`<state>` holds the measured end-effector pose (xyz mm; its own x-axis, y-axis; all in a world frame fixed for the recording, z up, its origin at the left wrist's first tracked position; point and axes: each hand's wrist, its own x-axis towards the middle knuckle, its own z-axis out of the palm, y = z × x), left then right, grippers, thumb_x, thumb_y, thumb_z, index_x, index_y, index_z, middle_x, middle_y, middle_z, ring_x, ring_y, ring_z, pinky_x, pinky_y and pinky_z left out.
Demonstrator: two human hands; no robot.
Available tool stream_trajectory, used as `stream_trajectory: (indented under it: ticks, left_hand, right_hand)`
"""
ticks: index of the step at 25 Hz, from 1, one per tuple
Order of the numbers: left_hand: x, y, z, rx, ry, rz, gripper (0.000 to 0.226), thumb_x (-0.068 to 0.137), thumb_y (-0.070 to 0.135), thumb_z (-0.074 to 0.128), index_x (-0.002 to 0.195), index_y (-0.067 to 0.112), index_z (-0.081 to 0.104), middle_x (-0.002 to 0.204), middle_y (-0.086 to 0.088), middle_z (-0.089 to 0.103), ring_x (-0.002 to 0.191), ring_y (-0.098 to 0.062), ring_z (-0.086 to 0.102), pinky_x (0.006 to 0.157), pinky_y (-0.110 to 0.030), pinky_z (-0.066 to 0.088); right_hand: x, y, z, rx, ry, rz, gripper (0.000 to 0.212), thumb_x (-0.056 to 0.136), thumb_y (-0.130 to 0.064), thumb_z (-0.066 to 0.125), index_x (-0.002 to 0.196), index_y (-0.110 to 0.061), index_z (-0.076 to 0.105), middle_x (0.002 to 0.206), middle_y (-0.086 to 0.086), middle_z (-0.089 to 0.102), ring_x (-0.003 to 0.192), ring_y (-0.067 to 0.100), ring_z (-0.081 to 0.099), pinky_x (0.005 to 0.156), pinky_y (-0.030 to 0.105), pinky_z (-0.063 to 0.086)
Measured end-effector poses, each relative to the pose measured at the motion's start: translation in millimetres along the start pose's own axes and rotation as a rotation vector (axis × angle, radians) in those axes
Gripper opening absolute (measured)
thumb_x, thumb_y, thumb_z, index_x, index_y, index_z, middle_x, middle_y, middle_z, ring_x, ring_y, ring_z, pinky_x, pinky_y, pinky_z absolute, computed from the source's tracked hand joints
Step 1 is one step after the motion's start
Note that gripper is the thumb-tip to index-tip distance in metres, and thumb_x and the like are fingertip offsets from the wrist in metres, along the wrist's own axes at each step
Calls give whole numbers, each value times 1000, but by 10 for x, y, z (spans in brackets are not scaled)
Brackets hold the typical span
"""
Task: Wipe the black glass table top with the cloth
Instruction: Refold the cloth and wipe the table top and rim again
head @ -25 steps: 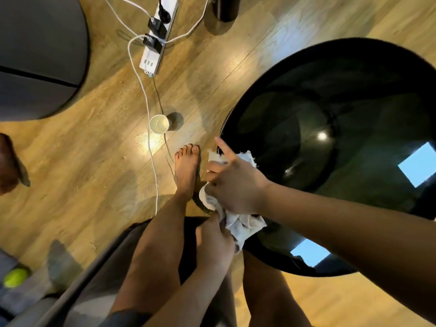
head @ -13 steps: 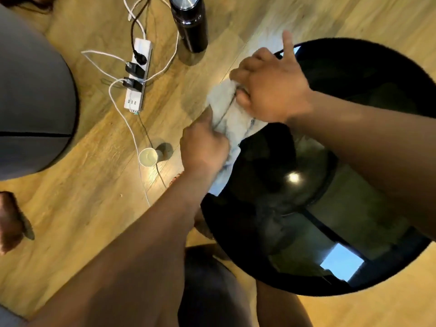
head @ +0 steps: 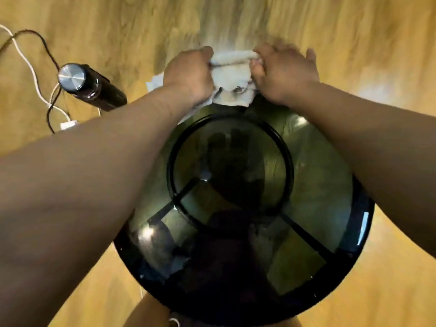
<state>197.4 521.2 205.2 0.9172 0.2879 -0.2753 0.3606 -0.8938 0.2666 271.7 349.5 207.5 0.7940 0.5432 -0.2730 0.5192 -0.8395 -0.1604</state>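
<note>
The round black glass table top [head: 313, 185] fills the lower middle of the head view, with a dark ring and spokes showing through it. A crumpled white cloth [head: 232, 75] lies at the table's far edge. My left hand [head: 188, 75] grips the cloth's left side. My right hand [head: 283, 72] grips its right side, with the little finger raised. Both forearms stretch across the glass towards the far rim. Part of the cloth hangs off behind my left wrist.
A black bottle with a steel cap [head: 87, 87] stands on the wooden floor [head: 354, 43] to the left of the table. White and black cables [head: 35, 74] run past it to a white plug [head: 68, 125]. My knee [head: 146, 312] shows below the near rim.
Both hands have carried the cloth from the near left rim, round the left side, to the table's far edge. The view has swung so the table now lies centred under my arms.
</note>
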Motion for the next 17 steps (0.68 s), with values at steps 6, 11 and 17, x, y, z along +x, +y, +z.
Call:
stream_trajectory:
  ticks: [6,11,17]
  left_hand:
    - [237,1137,285,132,-60,238,29,85,5,47,109,16,58,111,-17,67,106,-42,57,78,-38,37]
    - [-60,1844,580,142,-37,431,37,87,4,45,115,19,63,114,-10,67,113,-35,52,100,-37,31]
    - [-538,2397,533,94,-215,680,28,93,11,48,114,22,62,97,-7,66,103,-33,56,90,-39,41]
  right_hand:
    - [-725,888,154,267,152,276,39,101,-38,30,124,-15,52,119,18,57,115,36,49,88,49,39]
    - [-1476,1233,340,491,223,471,36,98,-29,43,126,-10,54,112,19,58,107,37,52,83,43,43]
    - [-2373,1483,164,783,279,635,19,90,-17,52,104,-27,63,81,-7,64,72,-2,57,58,17,40]
